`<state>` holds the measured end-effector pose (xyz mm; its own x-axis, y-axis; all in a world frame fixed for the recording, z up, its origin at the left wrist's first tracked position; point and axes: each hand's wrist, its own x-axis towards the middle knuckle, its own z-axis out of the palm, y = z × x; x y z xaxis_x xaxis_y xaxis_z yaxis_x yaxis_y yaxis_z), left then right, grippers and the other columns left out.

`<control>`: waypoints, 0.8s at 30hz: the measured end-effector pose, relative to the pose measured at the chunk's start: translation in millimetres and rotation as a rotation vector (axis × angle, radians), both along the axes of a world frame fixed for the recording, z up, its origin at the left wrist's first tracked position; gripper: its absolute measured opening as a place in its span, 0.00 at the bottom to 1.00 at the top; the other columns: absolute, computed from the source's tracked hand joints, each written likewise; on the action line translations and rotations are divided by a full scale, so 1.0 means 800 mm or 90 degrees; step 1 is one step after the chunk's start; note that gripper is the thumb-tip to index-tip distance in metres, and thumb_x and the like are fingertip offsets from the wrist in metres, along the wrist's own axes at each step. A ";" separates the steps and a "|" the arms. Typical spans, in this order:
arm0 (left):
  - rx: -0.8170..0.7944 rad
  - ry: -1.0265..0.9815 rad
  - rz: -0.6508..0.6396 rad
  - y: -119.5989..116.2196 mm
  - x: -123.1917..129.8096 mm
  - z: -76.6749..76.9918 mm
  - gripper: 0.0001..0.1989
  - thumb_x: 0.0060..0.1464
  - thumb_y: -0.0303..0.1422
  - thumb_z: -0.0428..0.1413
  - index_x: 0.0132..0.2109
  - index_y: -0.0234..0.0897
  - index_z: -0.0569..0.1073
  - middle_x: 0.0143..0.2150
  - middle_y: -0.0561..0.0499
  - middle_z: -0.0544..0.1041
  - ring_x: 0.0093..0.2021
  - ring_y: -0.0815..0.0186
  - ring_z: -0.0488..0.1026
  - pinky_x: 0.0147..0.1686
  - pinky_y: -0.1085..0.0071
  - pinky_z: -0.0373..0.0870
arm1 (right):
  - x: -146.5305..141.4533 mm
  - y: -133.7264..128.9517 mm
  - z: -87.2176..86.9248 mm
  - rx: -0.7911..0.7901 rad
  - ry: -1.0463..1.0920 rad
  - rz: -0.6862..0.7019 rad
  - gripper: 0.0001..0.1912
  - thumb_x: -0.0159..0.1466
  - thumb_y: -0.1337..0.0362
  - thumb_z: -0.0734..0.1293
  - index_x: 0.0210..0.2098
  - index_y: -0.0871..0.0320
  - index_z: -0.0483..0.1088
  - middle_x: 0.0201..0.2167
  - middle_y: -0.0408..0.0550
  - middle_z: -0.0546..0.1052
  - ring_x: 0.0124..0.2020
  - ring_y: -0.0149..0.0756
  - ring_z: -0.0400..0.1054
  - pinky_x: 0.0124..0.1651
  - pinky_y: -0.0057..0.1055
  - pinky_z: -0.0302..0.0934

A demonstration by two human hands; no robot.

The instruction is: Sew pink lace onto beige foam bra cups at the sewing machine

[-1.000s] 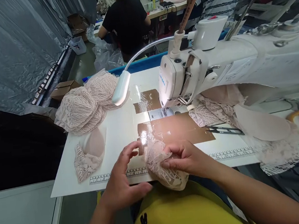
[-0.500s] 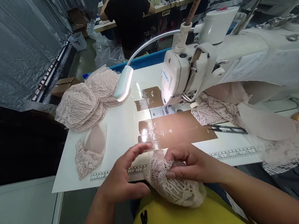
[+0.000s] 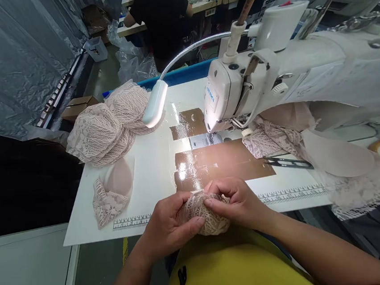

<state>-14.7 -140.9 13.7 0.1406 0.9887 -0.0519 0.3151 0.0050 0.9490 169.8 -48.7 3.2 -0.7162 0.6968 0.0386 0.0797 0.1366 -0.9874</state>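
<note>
A beige lace bra cup [image 3: 208,219] is held between both hands at the front edge of the white table, its lace gathered into a rounded shape. My left hand [image 3: 174,222] grips its left side, thumb in front and fingers behind. My right hand [image 3: 238,203] pinches the upper right edge between thumb and fingers. Just beyond the hands lies brown tape [image 3: 219,162] on the table, below the needle area of the white sewing machine [image 3: 225,94]. Parts of the cup are hidden by the fingers.
Stacked lace cups [image 3: 100,133] lie at the back left, with a single lace cup [image 3: 115,190] nearer. Black thread snips [image 3: 289,163] and more lace pieces [image 3: 342,154] lie right. A lamp [image 3: 155,103] overhangs the table. A printed ruler [image 3: 292,194] runs along the front edge.
My left hand has moved right and closed on the lace cup, where before it was open beside it. The cup has been lifted and bunched up, with my right hand still pinching it.
</note>
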 end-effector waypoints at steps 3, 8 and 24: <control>0.024 0.051 0.022 0.003 0.000 0.002 0.12 0.53 0.31 0.58 0.46 0.36 0.72 0.36 0.50 0.75 0.33 0.67 0.69 0.35 0.74 0.65 | -0.002 -0.001 0.000 -0.012 -0.021 0.001 0.10 0.58 0.63 0.66 0.22 0.58 0.66 0.23 0.44 0.73 0.25 0.31 0.65 0.28 0.28 0.60; 0.019 0.040 0.012 0.013 0.006 -0.002 0.08 0.56 0.33 0.54 0.41 0.35 0.73 0.31 0.51 0.73 0.31 0.68 0.68 0.32 0.74 0.63 | -0.001 -0.003 0.000 -0.003 -0.037 -0.005 0.09 0.57 0.63 0.66 0.22 0.59 0.67 0.23 0.45 0.73 0.25 0.32 0.65 0.28 0.28 0.60; -0.021 -0.077 0.004 0.018 0.018 -0.013 0.08 0.57 0.35 0.54 0.34 0.34 0.68 0.29 0.53 0.67 0.30 0.71 0.62 0.31 0.74 0.60 | 0.010 0.011 0.009 0.054 -0.053 0.073 0.10 0.63 0.62 0.63 0.28 0.61 0.70 0.22 0.40 0.69 0.23 0.26 0.60 0.27 0.23 0.54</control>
